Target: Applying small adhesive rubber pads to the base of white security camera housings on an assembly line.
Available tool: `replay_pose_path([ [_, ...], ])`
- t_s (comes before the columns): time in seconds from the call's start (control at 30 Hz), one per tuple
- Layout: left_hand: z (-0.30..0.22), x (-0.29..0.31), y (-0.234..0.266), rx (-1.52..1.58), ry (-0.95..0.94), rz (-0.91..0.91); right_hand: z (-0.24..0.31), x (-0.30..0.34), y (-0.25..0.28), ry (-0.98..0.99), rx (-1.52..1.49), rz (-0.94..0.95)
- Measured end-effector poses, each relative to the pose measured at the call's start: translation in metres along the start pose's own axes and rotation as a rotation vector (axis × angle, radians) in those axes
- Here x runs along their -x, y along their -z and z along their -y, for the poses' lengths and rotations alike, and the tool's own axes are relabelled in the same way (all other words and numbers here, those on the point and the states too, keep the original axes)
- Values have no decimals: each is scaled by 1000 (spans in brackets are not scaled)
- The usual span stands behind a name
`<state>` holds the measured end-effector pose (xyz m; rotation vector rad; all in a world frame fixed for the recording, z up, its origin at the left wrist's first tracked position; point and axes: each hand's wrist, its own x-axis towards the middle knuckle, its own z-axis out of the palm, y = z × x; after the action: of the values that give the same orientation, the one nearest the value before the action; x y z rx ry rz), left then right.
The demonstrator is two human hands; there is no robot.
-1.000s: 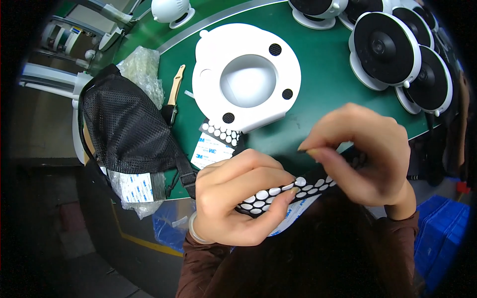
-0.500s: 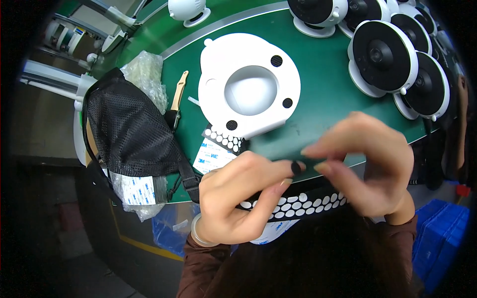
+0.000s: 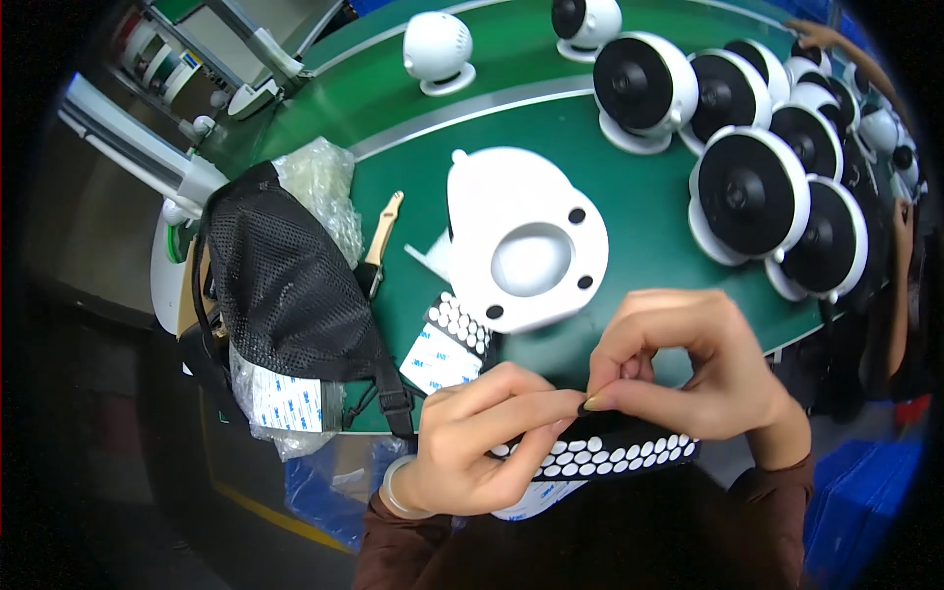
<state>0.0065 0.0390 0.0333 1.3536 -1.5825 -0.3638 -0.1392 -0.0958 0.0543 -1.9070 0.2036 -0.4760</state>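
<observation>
Left hand [image 3: 482,442] grips dotted strip [image 3: 629,458], left end hidden; right hand's [image 3: 737,383] grip pinches 1 black dot [image 3: 584,408], mostly covered.

Our left hand [image 3: 497,433] and right hand [image 3: 688,369] at close quarters

We have both forearms, the left [image 3: 393,546] and the right [image 3: 777,521], in long brown sleeves, reaching up from the lower edge. On the left, our fingers curl over, back of the hand uppermost, forefinger stretched toward the other hand and thumb beneath. On the right, we arch the hand, thumb and forefinger pinched just beside the left forefinger's tip.
</observation>
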Motion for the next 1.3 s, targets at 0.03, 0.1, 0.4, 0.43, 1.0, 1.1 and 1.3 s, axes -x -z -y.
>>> replay_pose_path([
  [0.03,-1,0,0,-4,-18,-19,-1,-1,-1,59,53,-22],
  [0.1,1,1,1,15,71,-55,-2,-5,-4,128,125,-48],
  [0.4,29,9,-2,-43,237,-475,20,-32,0,447,415,-342],
  [0.43,28,6,-4,-21,267,-535,17,-44,0,415,552,-390],
  [1.0,34,-8,0,-6,294,-324,2,-67,-21,232,499,-338],
  [1.1,33,-8,-1,-25,273,-335,0,-68,-23,254,500,-361],
  [1.3,34,-8,1,-47,268,-317,0,-76,-8,155,330,-339],
])
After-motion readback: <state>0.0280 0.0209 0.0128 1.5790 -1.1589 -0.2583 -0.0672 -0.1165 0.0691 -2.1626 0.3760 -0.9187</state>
